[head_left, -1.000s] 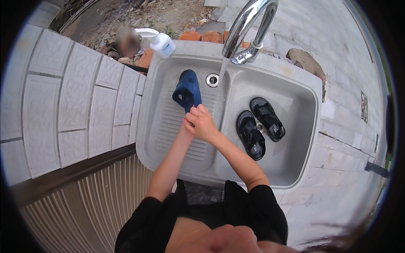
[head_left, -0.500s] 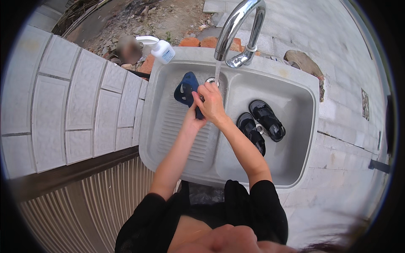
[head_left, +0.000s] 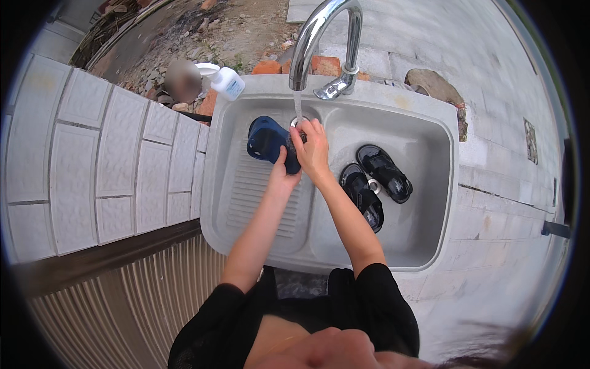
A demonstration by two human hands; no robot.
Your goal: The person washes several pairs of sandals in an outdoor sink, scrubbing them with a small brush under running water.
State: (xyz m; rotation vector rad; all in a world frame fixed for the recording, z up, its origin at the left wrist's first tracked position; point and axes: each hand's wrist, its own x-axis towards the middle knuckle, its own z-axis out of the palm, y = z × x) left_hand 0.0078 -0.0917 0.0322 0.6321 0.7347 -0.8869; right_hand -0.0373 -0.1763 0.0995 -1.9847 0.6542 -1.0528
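Note:
Over the ribbed left basin of the grey sink [head_left: 215, 184], my left hand [head_left: 284, 174] grips a dark blue slipper [head_left: 264, 140], its thumb on the upper side. My right hand [head_left: 314, 147] is closed close against the slipper's near right end, just below the running water. Its curled fingers have a small dark thing between them, too covered to name. From the chrome faucet [head_left: 299, 67] a stream falls right by my right fingertips. In the smooth right basin lie two wet black sandals, one [head_left: 385, 173] farther right and the other [head_left: 361, 195] nearer and to its left.
A white pump bottle [head_left: 226, 83] stands on the sink's far left corner. White block walls flank both sides. Red bricks [head_left: 266, 67] and rubble lie beyond the sink, and a rough stone [head_left: 435, 86] sits behind its right corner. A corrugated panel [head_left: 135, 289] is at lower left.
The slipper has turned, its far end swinging left so more of its blue upper side shows. Both hands remain on it at the faucet. The view has shifted slightly.

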